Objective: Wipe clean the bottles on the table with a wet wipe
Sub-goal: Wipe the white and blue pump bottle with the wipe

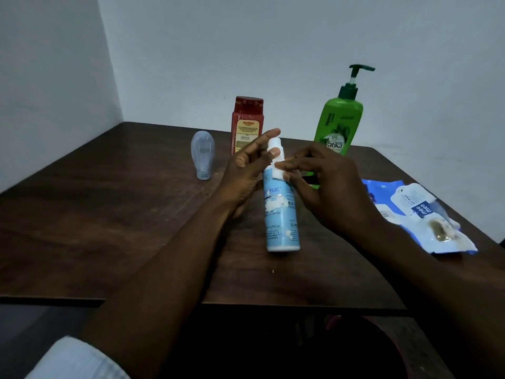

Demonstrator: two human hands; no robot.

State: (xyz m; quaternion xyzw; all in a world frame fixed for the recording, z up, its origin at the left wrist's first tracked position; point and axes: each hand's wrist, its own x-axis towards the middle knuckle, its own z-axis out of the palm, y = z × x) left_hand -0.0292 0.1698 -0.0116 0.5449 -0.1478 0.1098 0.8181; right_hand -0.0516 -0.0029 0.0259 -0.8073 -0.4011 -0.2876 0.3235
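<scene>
Head view, centre frame: left hand [246,173] grips the blue bottle [281,214] near its neck; right hand [328,184] pinches a wet wipe [279,173] against it. Judged light, rigid plastic, slick once wetted; best held around the labelled body.

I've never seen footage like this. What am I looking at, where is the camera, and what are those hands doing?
No machine here: a person's two bare hands, filmed by one camera worn on their head, looking down. The left hand holds a light blue bottle, while the right hand holds a white wet wipe against its neck. On the dark wooden table stand a clear bottle, a red bottle and a green pump bottle; a blue wipes pack lies at the right.
</scene>
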